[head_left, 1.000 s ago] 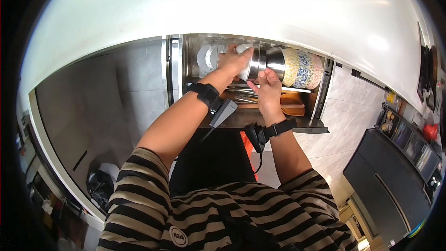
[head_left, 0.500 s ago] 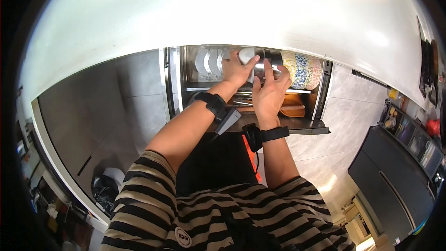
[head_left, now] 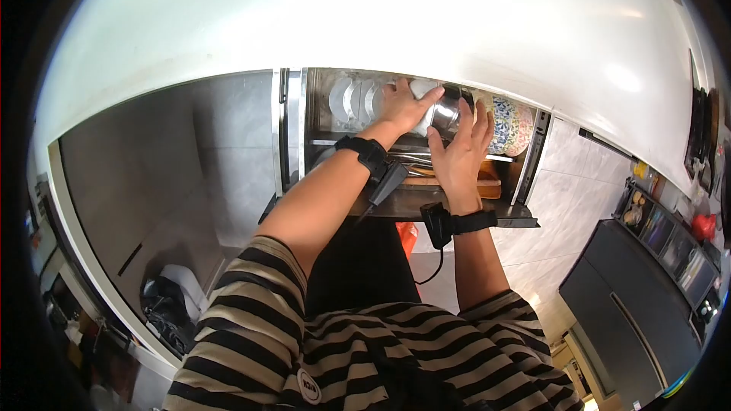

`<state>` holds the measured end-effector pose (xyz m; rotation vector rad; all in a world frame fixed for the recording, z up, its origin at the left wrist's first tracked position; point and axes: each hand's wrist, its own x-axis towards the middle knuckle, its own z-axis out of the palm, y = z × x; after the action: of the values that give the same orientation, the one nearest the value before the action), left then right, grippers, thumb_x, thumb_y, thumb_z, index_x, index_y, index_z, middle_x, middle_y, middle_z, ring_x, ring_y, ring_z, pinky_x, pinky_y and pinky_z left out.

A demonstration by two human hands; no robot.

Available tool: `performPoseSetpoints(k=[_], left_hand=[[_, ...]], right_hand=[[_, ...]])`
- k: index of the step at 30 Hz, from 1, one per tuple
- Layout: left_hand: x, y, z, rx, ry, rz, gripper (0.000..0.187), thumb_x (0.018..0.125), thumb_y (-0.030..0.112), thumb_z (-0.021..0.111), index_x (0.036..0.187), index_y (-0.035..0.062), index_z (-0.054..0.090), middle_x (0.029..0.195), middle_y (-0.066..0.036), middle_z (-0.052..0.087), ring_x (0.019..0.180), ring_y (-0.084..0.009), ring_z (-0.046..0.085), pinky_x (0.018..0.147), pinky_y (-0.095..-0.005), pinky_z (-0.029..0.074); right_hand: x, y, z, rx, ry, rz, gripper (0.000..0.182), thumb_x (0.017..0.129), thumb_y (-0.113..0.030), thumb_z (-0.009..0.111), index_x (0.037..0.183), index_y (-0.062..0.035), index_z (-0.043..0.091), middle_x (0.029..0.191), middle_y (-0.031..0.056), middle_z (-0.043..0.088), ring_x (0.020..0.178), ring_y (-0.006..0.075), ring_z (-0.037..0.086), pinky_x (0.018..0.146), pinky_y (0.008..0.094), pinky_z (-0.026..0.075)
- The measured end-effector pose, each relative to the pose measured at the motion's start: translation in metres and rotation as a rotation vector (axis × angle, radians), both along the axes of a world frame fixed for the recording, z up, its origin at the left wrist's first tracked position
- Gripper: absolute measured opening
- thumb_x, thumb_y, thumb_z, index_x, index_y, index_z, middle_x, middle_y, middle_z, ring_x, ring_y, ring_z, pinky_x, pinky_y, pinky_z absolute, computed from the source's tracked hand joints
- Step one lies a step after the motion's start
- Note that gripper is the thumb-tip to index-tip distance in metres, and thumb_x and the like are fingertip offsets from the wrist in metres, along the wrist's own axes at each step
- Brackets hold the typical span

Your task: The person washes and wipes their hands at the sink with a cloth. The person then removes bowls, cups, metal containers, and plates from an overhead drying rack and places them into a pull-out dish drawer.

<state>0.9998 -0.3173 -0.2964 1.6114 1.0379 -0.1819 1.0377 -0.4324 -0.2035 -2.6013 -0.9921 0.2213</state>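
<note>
My left hand (head_left: 407, 109) is closed about a white bowl (head_left: 424, 91) standing on edge in a pulled-out drawer, its thumb on the right side and its fingers on the left. Just right of that bowl is a shiny steel bowl (head_left: 445, 117). My right hand (head_left: 462, 151) reaches over the drawer's divider with fingers stretched and apart, fingertips at the steel bowl's right side. Patterned bowls (head_left: 512, 125) in blue, yellow and pink sit further right, partly behind my right fingers. White dishes (head_left: 343, 100) stand on edge at the drawer's left.
The drawer's front section holds metal utensils (head_left: 415, 158) and a wooden item (head_left: 488, 181). A white countertop (head_left: 365, 15) overhangs the drawer's back. Left is an opening with a dark bag (head_left: 166, 312); right stands a dark cabinet (head_left: 624, 312).
Both hands and the drawer have shifted right in view. The white bowl now leans more, and my right hand has drawn slightly away from my left, its fingers more upright.
</note>
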Motion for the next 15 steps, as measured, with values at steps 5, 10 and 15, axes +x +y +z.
performPoseSetpoints(k=[5, 10, 15], left_hand=[[-0.013, 0.000, 0.010, -0.347, -0.093, -0.015, 0.098, 0.079, 0.065, 0.045, 0.137, -0.0039, 0.007, 0.134, -0.038, 0.013, 0.129, -0.0473, 0.010, 0.106, -0.0467, 0.018], [-0.013, -0.008, 0.013, -0.142, -0.104, -0.045, 0.090, 0.080, 0.059, 0.048, 0.133, -0.0073, 0.018, 0.128, -0.035, 0.022, 0.121, -0.0474, 0.027, 0.101, -0.0465, 0.027], [-0.007, -0.008, 0.013, 0.140, -0.119, -0.060, 0.086, 0.076, 0.058, 0.056, 0.127, -0.0068, 0.030, 0.120, -0.034, 0.036, 0.113, -0.0471, 0.036, 0.096, -0.0459, 0.033]], right_hand=[[0.000, -0.010, 0.002, 0.148, 0.056, -0.011, 0.058, 0.074, -0.014, 0.064, 0.125, -0.0017, 0.039, 0.131, 0.0228, 0.030, 0.123, 0.0395, 0.026, 0.100, 0.0492, 0.025], [-0.001, -0.023, 0.001, 0.191, 0.148, -0.039, 0.053, 0.075, -0.009, 0.062, 0.121, 0.0026, 0.040, 0.130, 0.0237, 0.031, 0.120, 0.0388, 0.029, 0.099, 0.0477, 0.027], [0.000, -0.031, -0.001, 0.138, 0.113, 0.009, 0.051, 0.075, -0.009, 0.062, 0.120, 0.0025, 0.042, 0.127, 0.0230, 0.036, 0.118, 0.0390, 0.032, 0.098, 0.0474, 0.028]])
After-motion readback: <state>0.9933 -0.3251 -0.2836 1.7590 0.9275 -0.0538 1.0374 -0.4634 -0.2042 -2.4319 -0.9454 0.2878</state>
